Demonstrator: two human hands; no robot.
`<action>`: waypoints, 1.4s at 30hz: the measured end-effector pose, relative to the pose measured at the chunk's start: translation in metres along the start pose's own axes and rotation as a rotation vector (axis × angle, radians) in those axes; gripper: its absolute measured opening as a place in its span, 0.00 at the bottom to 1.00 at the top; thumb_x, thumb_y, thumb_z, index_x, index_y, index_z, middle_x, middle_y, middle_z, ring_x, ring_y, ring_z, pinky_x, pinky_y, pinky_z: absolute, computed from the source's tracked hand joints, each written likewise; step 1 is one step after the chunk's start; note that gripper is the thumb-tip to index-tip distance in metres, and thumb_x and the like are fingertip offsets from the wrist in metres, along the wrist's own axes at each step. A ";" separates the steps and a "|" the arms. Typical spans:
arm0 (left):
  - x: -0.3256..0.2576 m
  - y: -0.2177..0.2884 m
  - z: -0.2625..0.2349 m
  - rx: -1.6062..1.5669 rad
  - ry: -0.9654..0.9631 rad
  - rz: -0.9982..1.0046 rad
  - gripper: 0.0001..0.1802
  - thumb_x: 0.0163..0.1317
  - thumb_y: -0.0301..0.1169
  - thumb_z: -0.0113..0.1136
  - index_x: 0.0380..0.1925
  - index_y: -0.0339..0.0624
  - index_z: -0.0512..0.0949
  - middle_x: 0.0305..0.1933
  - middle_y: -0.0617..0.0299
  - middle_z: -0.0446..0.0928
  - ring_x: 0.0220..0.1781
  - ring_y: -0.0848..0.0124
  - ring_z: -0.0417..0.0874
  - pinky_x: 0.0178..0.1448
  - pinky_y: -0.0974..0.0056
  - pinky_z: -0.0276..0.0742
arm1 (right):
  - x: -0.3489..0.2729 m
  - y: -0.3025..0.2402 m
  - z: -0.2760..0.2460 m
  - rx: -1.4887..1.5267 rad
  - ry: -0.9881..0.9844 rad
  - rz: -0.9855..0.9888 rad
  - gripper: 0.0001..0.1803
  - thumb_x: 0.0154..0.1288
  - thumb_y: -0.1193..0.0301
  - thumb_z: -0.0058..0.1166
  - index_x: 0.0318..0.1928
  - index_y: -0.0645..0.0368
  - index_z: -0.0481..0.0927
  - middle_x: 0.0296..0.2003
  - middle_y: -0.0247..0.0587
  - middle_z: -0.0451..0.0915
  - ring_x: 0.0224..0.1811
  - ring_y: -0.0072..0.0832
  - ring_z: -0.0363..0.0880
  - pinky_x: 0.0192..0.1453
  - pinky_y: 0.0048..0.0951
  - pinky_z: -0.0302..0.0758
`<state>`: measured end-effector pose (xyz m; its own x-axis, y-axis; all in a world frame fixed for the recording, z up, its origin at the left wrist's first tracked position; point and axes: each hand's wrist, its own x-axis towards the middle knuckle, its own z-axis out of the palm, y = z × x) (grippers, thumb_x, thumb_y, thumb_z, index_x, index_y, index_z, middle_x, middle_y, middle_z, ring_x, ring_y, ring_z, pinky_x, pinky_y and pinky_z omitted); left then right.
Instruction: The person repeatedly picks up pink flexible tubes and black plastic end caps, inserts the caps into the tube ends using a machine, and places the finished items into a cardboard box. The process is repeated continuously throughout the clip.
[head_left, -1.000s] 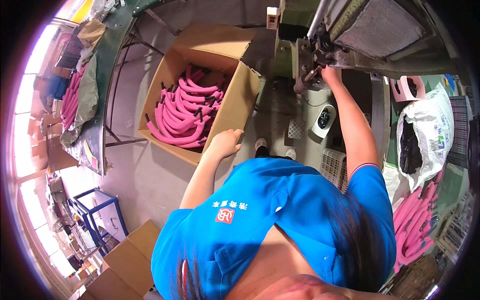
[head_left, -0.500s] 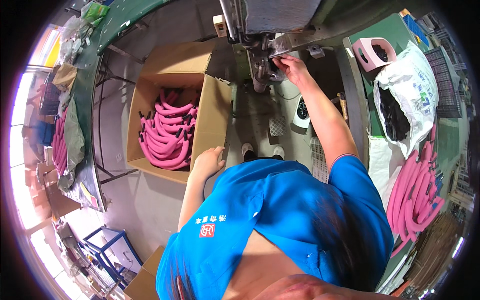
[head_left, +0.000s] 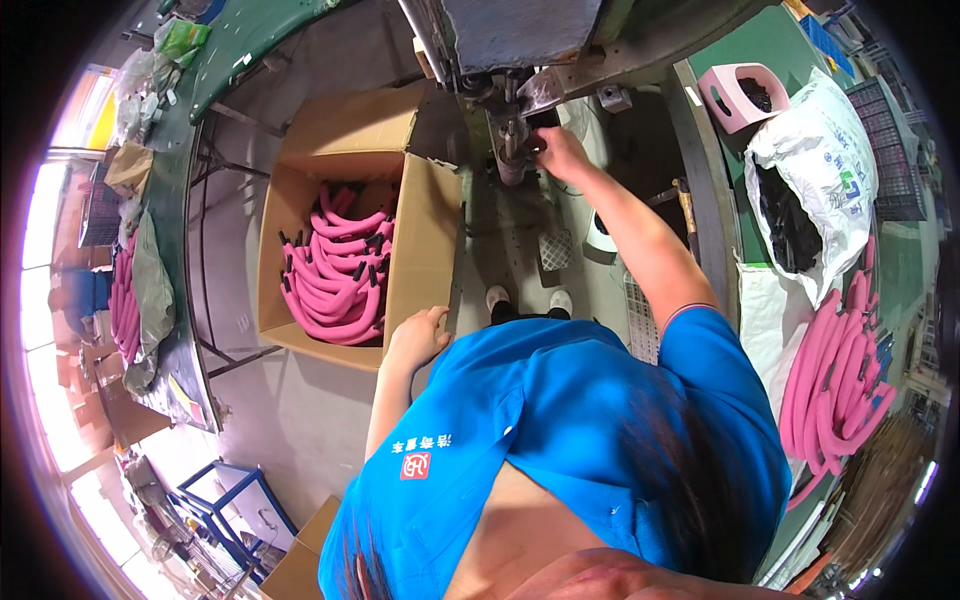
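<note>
My right hand (head_left: 562, 157) reaches up to the metal post (head_left: 512, 150) under the head of a floor-standing machine (head_left: 520, 35). Its fingertips are pinched together beside the post. Whatever sits between them is too small and dark to make out. My left hand (head_left: 418, 338) hangs low by the near right corner of a cardboard box (head_left: 425, 230), its fingers loosely bent and nothing in them. Inside that box lie several curved pink foam-covered tubes (head_left: 335, 300) with black ends.
On the right, a green table (head_left: 755, 50) bears a pink bin (head_left: 735, 115), a white sack (head_left: 835, 150) of black parts and more pink tubes (head_left: 830, 390). A patterned pedal (head_left: 555, 250) lies on the floor before my shoes. Another green table (head_left: 172, 260) stands left.
My right hand has moved left and slightly down, from beside the machine's plate to the post under it. My left hand has shifted slightly down, its fingers now more bent.
</note>
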<state>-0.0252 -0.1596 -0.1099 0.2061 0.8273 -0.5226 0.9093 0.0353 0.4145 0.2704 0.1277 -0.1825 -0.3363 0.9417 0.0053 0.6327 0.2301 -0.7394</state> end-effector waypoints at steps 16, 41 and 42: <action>-0.024 -0.024 0.001 -0.082 -0.017 -0.151 0.25 0.54 0.35 0.62 0.54 0.46 0.72 0.42 0.51 0.79 0.47 0.54 0.81 0.50 0.54 0.76 | 0.065 0.015 0.001 0.114 0.253 0.779 0.26 0.67 0.51 0.37 0.56 0.53 0.73 0.55 0.59 0.73 0.56 0.53 0.72 0.56 0.49 0.70; 0.009 -0.009 -0.012 -0.053 0.031 0.021 0.23 0.54 0.36 0.61 0.51 0.47 0.73 0.42 0.52 0.79 0.48 0.53 0.79 0.51 0.54 0.75 | -0.038 -0.127 -0.059 0.602 0.182 -0.194 0.08 0.63 0.72 0.59 0.36 0.65 0.82 0.27 0.35 0.83 0.28 0.17 0.80 0.33 0.19 0.77; 0.009 -0.005 -0.013 -0.053 0.034 0.032 0.23 0.54 0.36 0.61 0.51 0.47 0.73 0.42 0.51 0.79 0.48 0.53 0.79 0.51 0.54 0.75 | -0.038 -0.129 -0.059 0.583 0.187 -0.190 0.07 0.63 0.72 0.59 0.35 0.65 0.82 0.26 0.35 0.83 0.28 0.17 0.80 0.32 0.19 0.77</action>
<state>-0.0323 -0.1450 -0.1074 0.2212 0.8471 -0.4833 0.8821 0.0376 0.4696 0.2431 0.0772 -0.0476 -0.2446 0.9367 0.2506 0.0726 0.2755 -0.9586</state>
